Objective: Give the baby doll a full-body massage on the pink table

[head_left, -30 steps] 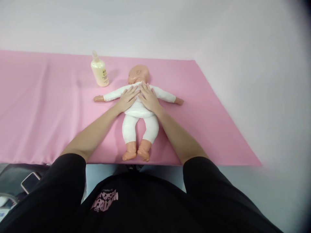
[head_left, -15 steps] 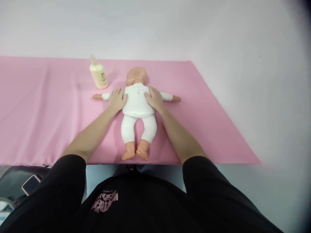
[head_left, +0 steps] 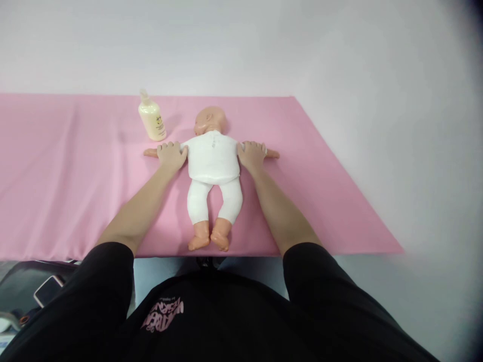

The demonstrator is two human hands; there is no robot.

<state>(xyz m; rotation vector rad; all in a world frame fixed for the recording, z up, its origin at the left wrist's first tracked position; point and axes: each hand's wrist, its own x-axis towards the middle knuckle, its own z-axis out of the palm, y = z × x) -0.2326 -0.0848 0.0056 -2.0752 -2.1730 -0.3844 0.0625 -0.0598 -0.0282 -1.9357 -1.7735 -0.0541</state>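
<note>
A baby doll in white clothes lies on its front on the pink cover, its head turned to the left and its arms stretched out sideways. My left hand is wrapped over the doll's left-side arm, with the doll's hand showing beyond my fingers. Around the arm on the right side, my right hand is closed in the same way, thumb near the shoulder. The doll's legs point toward me, bare feet close to the front edge.
A pump bottle of pale yellow liquid stands left of the doll's head. The pink-covered table meets a pale wall behind. At lower left, a phone lies on a dark surface below the table.
Both my hands have slid outward from the doll's shoulders and sides onto its upper arms, and their fingers have curled round the sleeves.
</note>
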